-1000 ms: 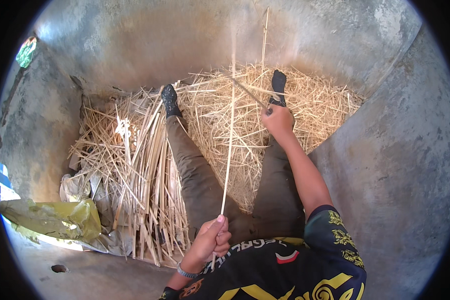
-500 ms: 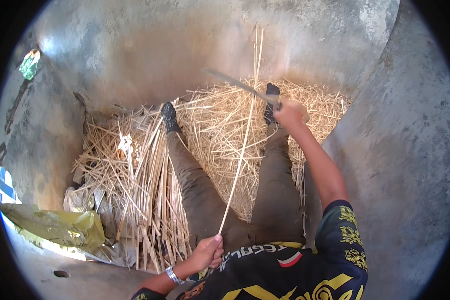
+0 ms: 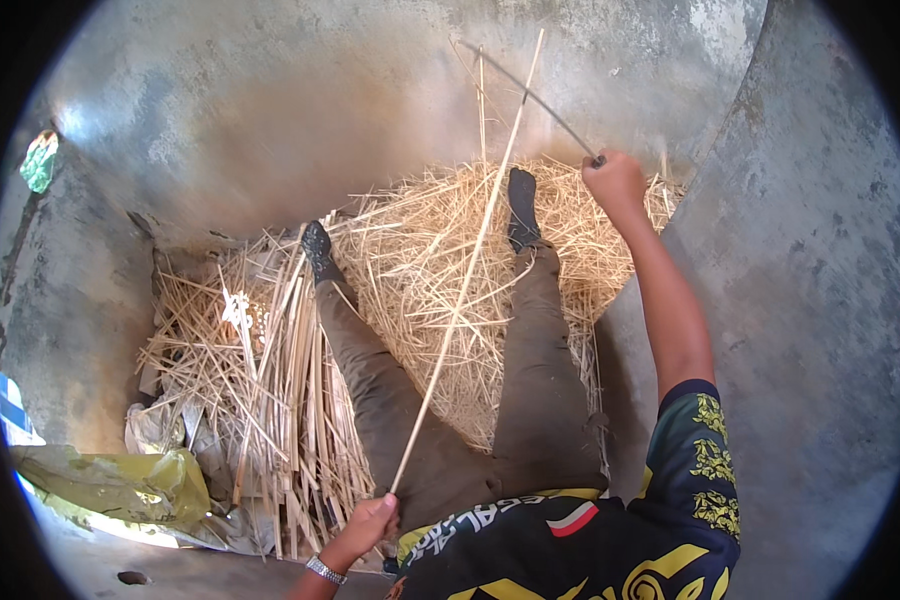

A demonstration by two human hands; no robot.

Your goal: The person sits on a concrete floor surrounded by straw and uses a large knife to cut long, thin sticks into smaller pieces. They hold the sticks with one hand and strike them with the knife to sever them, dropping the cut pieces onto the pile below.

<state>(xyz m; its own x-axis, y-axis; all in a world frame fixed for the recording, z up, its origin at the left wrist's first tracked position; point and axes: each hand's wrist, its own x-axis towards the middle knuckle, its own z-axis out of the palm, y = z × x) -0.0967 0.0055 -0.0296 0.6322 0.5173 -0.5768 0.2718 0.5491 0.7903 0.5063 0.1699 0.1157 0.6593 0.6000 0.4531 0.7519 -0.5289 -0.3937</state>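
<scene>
A long, thin, pale bamboo strip [image 3: 457,318] slants up from my left hand [image 3: 372,524], whose fingers are closed round its lower end near my lap. Its upper end rises in front of the far wall. My right hand [image 3: 616,184], arm stretched out, grips a long knife [image 3: 560,118] by its handle, which the fist mostly hides. The blade points up and left and crosses the strip near its top; whether they touch I cannot tell. A thin sliver [image 3: 482,105] stands upright just left of the strip.
Between and beyond my outstretched legs [image 3: 545,370] lies a heap of shavings [image 3: 425,260]. Several cut strips [image 3: 315,400] are piled left of my left leg. Grey concrete walls [image 3: 270,110] stand ahead and on both sides. Yellowish plastic sheeting [image 3: 160,485] lies at the lower left.
My right hand has moved up and outward with the knife, toward the strip's upper end. My left hand has shifted down and left with the strip, and a sliver now stands apart from it.
</scene>
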